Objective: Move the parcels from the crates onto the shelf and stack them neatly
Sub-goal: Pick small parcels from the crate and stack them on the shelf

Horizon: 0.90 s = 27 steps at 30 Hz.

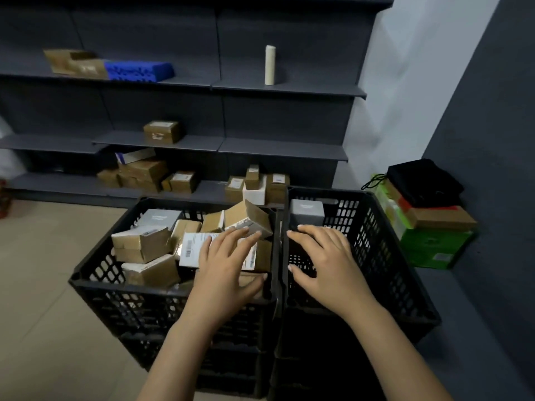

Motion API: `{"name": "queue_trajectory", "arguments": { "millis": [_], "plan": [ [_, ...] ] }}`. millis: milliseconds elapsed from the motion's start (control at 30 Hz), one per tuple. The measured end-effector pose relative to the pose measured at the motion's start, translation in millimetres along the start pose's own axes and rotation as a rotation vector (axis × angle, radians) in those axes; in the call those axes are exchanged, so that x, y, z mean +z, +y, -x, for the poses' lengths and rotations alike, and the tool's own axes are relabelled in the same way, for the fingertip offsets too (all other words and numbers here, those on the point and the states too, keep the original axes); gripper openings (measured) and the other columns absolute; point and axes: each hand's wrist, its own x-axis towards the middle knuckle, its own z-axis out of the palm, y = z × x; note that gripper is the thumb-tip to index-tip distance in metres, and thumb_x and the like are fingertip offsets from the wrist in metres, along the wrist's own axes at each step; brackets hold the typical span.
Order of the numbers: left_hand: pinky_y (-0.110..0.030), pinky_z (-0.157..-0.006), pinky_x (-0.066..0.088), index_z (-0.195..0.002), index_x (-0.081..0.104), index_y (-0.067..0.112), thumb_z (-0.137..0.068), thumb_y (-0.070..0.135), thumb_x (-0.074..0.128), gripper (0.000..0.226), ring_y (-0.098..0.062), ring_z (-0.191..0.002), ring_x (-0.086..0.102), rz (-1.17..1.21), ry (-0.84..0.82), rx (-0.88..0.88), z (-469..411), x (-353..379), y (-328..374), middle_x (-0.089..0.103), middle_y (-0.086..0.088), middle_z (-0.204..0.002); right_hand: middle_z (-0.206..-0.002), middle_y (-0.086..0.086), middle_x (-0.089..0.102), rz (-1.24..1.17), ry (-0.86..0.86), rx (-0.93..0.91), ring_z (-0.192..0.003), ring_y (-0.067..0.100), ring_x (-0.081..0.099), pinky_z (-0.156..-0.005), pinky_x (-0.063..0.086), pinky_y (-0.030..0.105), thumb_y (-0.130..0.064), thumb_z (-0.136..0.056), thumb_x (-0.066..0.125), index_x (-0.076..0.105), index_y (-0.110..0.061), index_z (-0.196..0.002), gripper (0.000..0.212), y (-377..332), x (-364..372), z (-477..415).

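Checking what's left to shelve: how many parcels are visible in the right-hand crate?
1: a grey box in the far left corner of the right crate. The right hand above the crate may hide others.

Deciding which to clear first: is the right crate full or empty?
Nearly empty: one grey box shows in the right crate, at its far left corner; bare mesh elsewhere, though the right hand covers part.

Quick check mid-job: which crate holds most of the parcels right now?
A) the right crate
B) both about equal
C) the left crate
C: the left crate is heaped with parcels; the right crate shows only one grey box at its far wall.
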Motion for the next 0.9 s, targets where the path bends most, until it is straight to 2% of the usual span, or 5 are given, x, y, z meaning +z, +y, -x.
{"name": "queue_trajectory", "arguments": {
  "millis": [167,333,667,800,900],
  "plan": [
    [-0.046,-0.117,0.011,-0.141,0.039,0.035,-0.079,0.057,0.047,0.066,-0.011,-0.138,0.023,0.031,-0.045,0.081,-89.2,38.6,-37.1,0.038,0.01,-0.143,-0.13,-0.005,0.05,0.039,0.01,0.072,-0.123,0.014,0.037,-0.11,0.024,0.035,-0.035,-0.082,0.067,0.052,-0.025,-0.132,0.053,43.9,30.2,-62.8],
    [-0.038,-0.116,0.001,-0.144,0.038,0.033,-0.083,0.045,0.065,0.068,-0.011,-0.14,0.019,0.025,-0.131,0.157,-167.0,72.7,-56.1,0.036,0.008,-0.148,-0.132,-0.005,0.049,0.076,-0.013,0.185,-0.125,0.014,0.035,-0.111,0.023,0.036,-0.037,-0.082,0.068,0.051,-0.027,-0.133,0.054,87.6,48.2,-105.8],
    [-0.04,-0.116,0.002,-0.147,0.03,0.03,-0.082,0.04,0.067,0.075,-0.017,-0.141,0.024,-0.046,-0.248,0.078,-256.5,172.6,-62.9,0.034,0.003,-0.149,-0.136,-0.001,0.046,0.153,-0.154,0.325,-0.126,0.022,0.041,-0.11,0.024,0.036,-0.036,-0.083,0.066,0.049,-0.024,-0.135,0.056,192.5,91.4,-154.7],
    [-0.038,-0.118,0.003,-0.151,0.016,0.026,-0.086,0.037,0.061,0.08,-0.02,-0.143,0.016,-0.139,-0.375,-0.005,-297.5,231.4,-56.1,0.025,0.0,-0.154,-0.145,0.001,0.035,0.164,-0.328,0.357,-0.131,0.024,0.034,-0.111,0.024,0.036,-0.033,-0.088,0.058,0.035,-0.023,-0.143,0.061,246.8,131.6,-178.3],
    [-0.039,-0.118,0.001,-0.151,0.012,0.026,-0.088,0.038,0.06,0.081,-0.022,-0.146,0.007,-0.234,-0.494,-0.025,-325.2,268.2,-60.0,0.016,-0.003,-0.158,-0.161,0.007,0.003,0.198,-0.484,0.324,-0.146,0.03,0.008,-0.117,0.009,0.042,-0.025,-0.091,0.055,0.013,-0.025,-0.153,0.075,289.4,165.0,-184.0]
  ]
}}
